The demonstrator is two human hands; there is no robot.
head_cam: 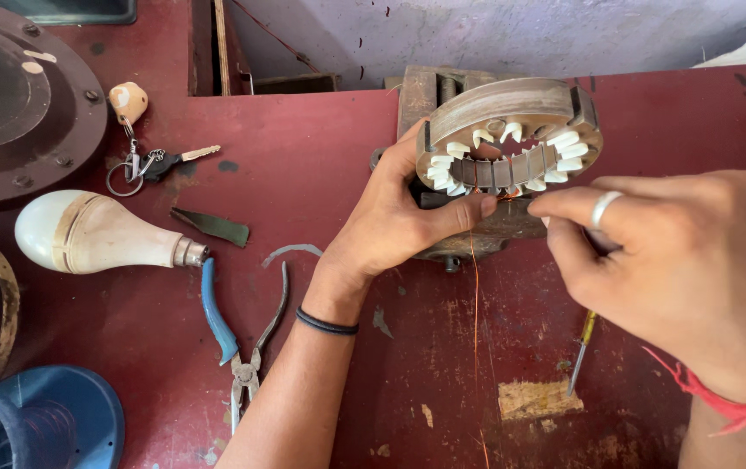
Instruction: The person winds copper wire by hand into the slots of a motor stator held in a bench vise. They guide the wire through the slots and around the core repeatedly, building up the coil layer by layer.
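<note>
Right hand pinches one thin copper wire; left hand grips the single stator, clamped upright at the tabletop's far edge. Nearby: one screwdriver, one pliers, one bulb, one key bunch.

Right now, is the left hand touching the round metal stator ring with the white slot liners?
Touching. The head view shows the left hand wrapped against the stator ring, its thumb pressed along the lower rim with no gap showing.
</note>
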